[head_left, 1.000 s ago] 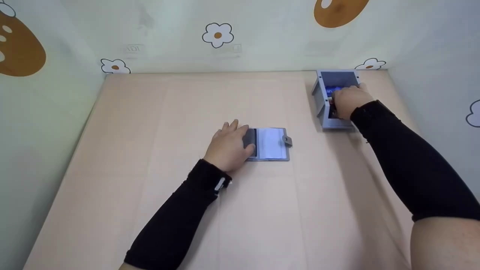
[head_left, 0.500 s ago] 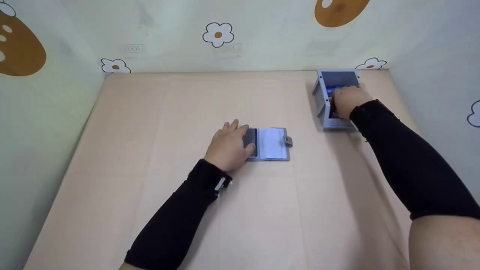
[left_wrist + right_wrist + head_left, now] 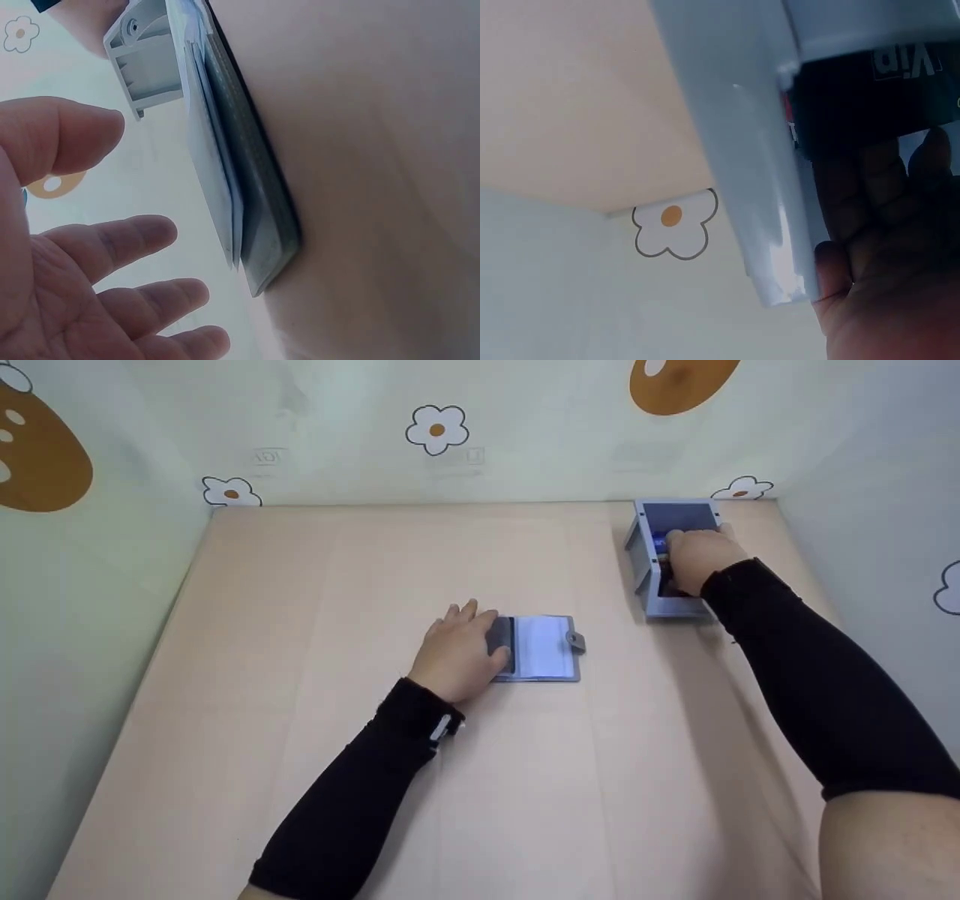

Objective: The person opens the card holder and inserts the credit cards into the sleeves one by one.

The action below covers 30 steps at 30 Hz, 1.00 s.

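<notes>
A grey card holder [image 3: 545, 647] with clear sleeves and a snap tab lies open on the table. My left hand [image 3: 455, 652] covers its left side in the head view, fingers spread. The left wrist view shows those fingers extended beside the sleeve edges, holding nothing. At the right, my right hand [image 3: 703, 559] reaches into a grey box [image 3: 675, 607]. Inside, a blue item [image 3: 659, 542] shows past the fingers. A black card marked "Vip" [image 3: 840, 105] sits at the fingertips in the right wrist view; I cannot tell whether they grip it.
The box stands near the back right corner of the table [image 3: 300, 780], close to the walls. Pale walls with flower prints [image 3: 436, 430] bound the back and both sides.
Inside the box my right hand's fingers have shifted slightly and now cover more of the blue item. My left hand and the card holder have stayed still.
</notes>
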Available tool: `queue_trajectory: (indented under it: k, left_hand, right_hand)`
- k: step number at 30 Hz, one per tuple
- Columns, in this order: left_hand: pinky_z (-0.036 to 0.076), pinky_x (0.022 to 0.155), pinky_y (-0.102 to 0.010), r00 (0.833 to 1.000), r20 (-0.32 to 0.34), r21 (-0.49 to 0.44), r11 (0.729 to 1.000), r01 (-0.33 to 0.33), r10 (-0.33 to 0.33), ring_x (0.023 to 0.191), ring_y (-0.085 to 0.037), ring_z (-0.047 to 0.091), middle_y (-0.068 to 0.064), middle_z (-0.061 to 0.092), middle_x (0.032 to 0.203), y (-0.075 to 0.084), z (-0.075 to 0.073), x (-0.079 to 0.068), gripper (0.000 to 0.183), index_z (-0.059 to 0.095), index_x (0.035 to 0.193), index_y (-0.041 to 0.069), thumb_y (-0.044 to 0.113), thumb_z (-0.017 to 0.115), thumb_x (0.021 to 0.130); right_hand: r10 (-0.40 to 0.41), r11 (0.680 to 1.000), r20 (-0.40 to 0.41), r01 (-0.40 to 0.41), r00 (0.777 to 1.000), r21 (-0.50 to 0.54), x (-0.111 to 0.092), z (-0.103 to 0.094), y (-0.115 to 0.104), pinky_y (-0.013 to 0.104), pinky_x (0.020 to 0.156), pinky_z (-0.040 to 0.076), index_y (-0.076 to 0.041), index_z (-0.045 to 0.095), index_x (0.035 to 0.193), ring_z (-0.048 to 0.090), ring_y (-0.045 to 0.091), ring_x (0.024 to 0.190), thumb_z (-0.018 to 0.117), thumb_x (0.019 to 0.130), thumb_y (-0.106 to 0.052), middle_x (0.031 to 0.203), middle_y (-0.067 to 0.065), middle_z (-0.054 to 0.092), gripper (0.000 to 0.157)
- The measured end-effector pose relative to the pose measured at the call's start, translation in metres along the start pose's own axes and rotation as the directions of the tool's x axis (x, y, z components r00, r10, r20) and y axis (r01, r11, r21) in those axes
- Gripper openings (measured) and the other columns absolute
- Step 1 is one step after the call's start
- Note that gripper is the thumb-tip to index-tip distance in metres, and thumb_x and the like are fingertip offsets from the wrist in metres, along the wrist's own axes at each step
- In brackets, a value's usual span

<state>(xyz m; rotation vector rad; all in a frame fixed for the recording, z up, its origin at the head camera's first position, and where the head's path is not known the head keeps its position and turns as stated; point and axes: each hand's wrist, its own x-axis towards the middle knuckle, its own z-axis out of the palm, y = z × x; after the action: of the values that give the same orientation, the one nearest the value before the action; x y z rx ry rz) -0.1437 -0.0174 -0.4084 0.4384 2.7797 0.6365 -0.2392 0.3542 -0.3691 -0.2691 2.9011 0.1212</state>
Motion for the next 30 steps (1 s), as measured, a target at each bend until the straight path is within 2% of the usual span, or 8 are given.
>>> queue_trajectory:
  k: [4, 7, 13, 15, 20, 22, 25, 30]
  left_hand:
    - [0.02, 0.131, -0.057, 1.0, -0.005, 0.006, 1.0, -0.005, 0.005, 0.16, -0.043, 0.024, -0.019, 0.031, 0.171, 0.0, 0.0, 0.0, 0.065, 0.047, 0.159, 0.013, 0.044, 0.058, 0.103]
    - [0.02, 0.131, -0.057, 1.0, -0.006, 0.005, 1.0, -0.006, 0.006, 0.16, -0.043, 0.024, -0.019, 0.031, 0.171, 0.0, 0.0, 0.0, 0.065, 0.047, 0.159, 0.013, 0.044, 0.058, 0.103]
    - [0.019, 0.131, -0.058, 1.0, -0.008, -0.002, 1.0, -0.005, 0.005, 0.16, -0.042, 0.024, -0.019, 0.032, 0.171, 0.001, -0.001, 0.0, 0.065, 0.047, 0.159, 0.012, 0.044, 0.057, 0.103]
    - [0.019, 0.131, -0.058, 1.0, -0.009, -0.005, 1.0, -0.004, 0.004, 0.16, -0.042, 0.024, -0.019, 0.032, 0.171, 0.001, -0.001, 0.0, 0.065, 0.046, 0.159, 0.012, 0.044, 0.057, 0.103]
    - [0.019, 0.131, -0.058, 1.0, -0.012, -0.018, 1.0, 0.002, -0.003, 0.16, -0.041, 0.025, -0.018, 0.033, 0.17, 0.003, -0.003, 0.0, 0.065, 0.046, 0.16, 0.012, 0.043, 0.058, 0.104]
    - [0.019, 0.131, -0.057, 1.0, -0.013, -0.026, 1.0, 0.005, -0.006, 0.16, -0.041, 0.025, -0.018, 0.033, 0.17, 0.003, -0.004, 0.0, 0.065, 0.046, 0.16, 0.012, 0.043, 0.058, 0.104]
    - [0.019, 0.131, -0.056, 1.0, -0.019, -0.035, 0.999, 0.005, -0.005, 0.16, -0.04, 0.025, -0.017, 0.034, 0.17, 0.003, -0.004, 0.001, 0.065, 0.046, 0.16, 0.012, 0.043, 0.058, 0.104]
    - [0.022, 0.131, -0.054, 0.998, -0.059, -0.07, 0.997, -0.013, 0.009, 0.159, -0.036, 0.031, -0.014, 0.041, 0.168, 0.004, -0.004, 0.002, 0.064, 0.047, 0.159, 0.012, 0.042, 0.058, 0.103]
  right_hand:
    - [-0.023, 1.0, -0.005, 0.023, 1.0, 0.013, 0.003, 0.0, 0.003, 0.061, 0.088, 0.041, 0.005, 0.058, 0.108, 0.066, 0.049, 0.1, 0.061, 0.092, -0.002, 0.105, 0.031, 0.071, 0.018]
    - [-0.02, 1.0, -0.001, 0.02, 1.0, 0.023, 0.002, -0.005, 0.004, 0.061, 0.087, 0.046, 0.001, 0.06, 0.103, 0.067, 0.045, 0.095, 0.054, 0.097, -0.003, 0.1, 0.026, 0.072, 0.01]
    - [0.071, 0.986, -0.033, -0.065, 0.997, 0.157, -0.006, -0.026, 0.005, 0.061, 0.085, 0.052, 0.005, 0.059, 0.11, 0.063, 0.04, 0.089, 0.05, 0.105, -0.012, 0.104, 0.029, 0.068, 0.02]
    - [0.123, 0.97, -0.055, -0.108, 0.991, 0.216, -0.011, -0.034, 0.004, 0.059, 0.086, 0.051, 0.006, 0.059, 0.118, 0.061, 0.04, 0.092, 0.049, 0.107, -0.015, 0.11, 0.03, 0.067, 0.026]
    - [0.215, 0.93, -0.123, -0.165, 0.969, 0.33, -0.023, -0.051, -0.007, 0.047, 0.07, 0.052, 0.005, 0.061, 0.127, 0.063, 0.037, 0.089, 0.055, 0.108, -0.024, 0.11, 0.026, 0.068, 0.035]
    - [0.228, 0.919, -0.149, -0.162, 0.962, 0.36, -0.028, -0.056, -0.015, 0.041, 0.063, 0.049, 0.004, 0.061, 0.126, 0.064, 0.035, 0.085, 0.057, 0.108, -0.026, 0.107, 0.024, 0.068, 0.035]
    - [0.249, 0.891, -0.158, -0.162, 0.956, 0.425, -0.034, -0.064, -0.029, 0.036, 0.065, 0.051, 0.002, 0.061, 0.132, 0.066, 0.033, 0.09, 0.057, 0.108, -0.029, 0.113, 0.023, 0.069, 0.039]
    - [0.256, 0.821, -0.18, -0.116, 0.95, 0.559, -0.042, -0.068, -0.059, 0.022, 0.065, 0.052, -0.001, 0.062, 0.132, 0.068, 0.024, 0.091, 0.062, 0.107, -0.03, 0.116, 0.018, 0.071, 0.038]
